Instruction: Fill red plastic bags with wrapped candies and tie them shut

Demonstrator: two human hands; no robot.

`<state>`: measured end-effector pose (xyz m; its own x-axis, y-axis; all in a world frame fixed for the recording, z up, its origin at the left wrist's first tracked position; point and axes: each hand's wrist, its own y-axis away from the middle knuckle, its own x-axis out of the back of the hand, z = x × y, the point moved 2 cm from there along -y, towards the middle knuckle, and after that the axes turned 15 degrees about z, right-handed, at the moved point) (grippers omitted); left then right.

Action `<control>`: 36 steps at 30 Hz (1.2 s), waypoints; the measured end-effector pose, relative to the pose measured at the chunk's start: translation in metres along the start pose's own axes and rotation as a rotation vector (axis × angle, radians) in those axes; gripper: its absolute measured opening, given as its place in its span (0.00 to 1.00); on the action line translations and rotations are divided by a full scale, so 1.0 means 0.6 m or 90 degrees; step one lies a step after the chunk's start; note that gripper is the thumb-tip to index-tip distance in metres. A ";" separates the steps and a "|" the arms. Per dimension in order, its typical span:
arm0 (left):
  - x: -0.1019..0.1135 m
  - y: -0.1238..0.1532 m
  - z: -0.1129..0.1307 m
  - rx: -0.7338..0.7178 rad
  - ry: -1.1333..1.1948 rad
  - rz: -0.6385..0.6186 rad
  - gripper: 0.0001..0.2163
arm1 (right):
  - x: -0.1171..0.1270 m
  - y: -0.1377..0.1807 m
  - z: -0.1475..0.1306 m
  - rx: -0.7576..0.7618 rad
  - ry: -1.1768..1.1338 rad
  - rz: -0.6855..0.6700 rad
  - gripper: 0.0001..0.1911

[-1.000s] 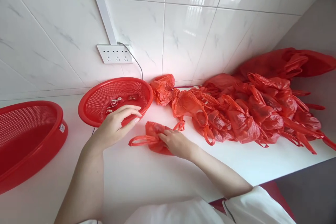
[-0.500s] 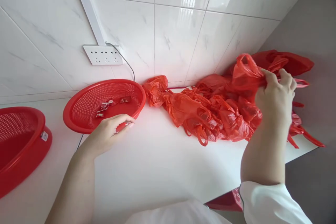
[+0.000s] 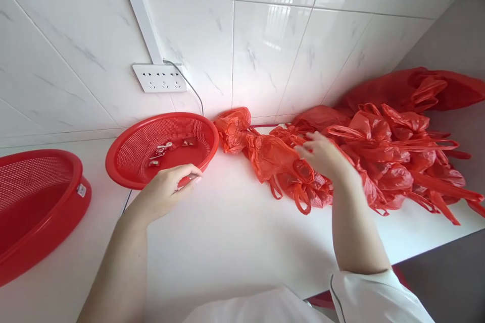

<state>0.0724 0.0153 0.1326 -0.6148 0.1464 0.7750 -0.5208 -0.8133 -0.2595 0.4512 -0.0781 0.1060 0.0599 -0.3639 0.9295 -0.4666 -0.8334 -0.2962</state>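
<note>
Left hand, fingers narrowly parted, near packet basket; right hand, blurred, can't tell grip, over bags right of basket.

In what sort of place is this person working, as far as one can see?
Probably an indoor workroom, though its exact kind is unclear: a white worktop against a tiled wall, red plastic baskets, and a heap of red plastic bags.

Free passage over white tabletop between two obstacles, red basket and bag heap.
</note>
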 end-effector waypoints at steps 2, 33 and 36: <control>0.001 0.001 0.000 -0.007 0.000 0.003 0.10 | -0.037 0.001 -0.036 -0.044 0.041 -0.069 0.19; -0.070 -0.015 -0.006 0.298 0.504 0.289 0.16 | -0.018 0.117 -0.303 0.289 -0.267 -0.236 0.12; -0.046 -0.017 -0.027 0.363 0.583 0.237 0.13 | -0.056 0.101 -0.287 0.276 -0.114 -0.286 0.12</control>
<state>0.0852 0.0286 0.1047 -0.9977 0.0076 -0.0674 -0.0140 -0.9953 0.0954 0.2688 -0.0449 0.0944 0.3300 0.0268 0.9436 0.0350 -0.9993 0.0162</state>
